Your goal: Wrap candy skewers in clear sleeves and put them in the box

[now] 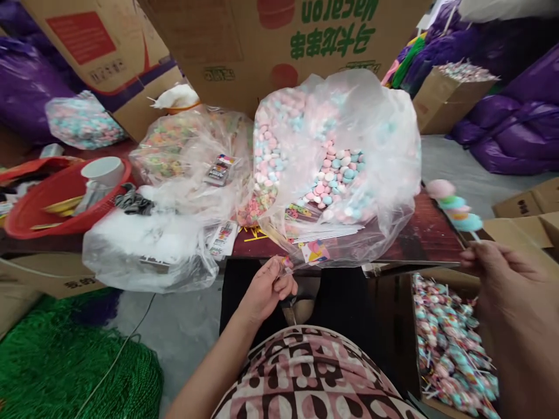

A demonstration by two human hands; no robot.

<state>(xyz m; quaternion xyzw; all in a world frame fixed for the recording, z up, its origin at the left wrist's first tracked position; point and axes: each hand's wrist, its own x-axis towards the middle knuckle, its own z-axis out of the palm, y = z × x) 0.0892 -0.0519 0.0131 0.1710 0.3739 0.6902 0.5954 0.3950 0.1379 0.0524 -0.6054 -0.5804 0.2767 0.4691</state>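
Note:
My right hand (498, 267), closed at the right, pinches the white stick of a candy skewer (458, 210) with pink, blue and ring-shaped pieces. My left hand (271, 285) is closed near the table's front edge, its fingertips on a small clear wrapper (287, 263) with a colourful print. Just beyond it a large clear bag (340, 169) of pink, white and blue candies lies open on the table. White sticks (332, 233) and a printed card (315, 251) show at the bag's front. Left of it sits a bag of ring candies (174, 139).
A red basket (124, 180) with a white cup stands on the left of the dark red table (432, 233). Below at the right, a carton holds wrapped skewers (454, 343). A large carton (244, 52) rises behind; green netting (87, 355) lies on the floor.

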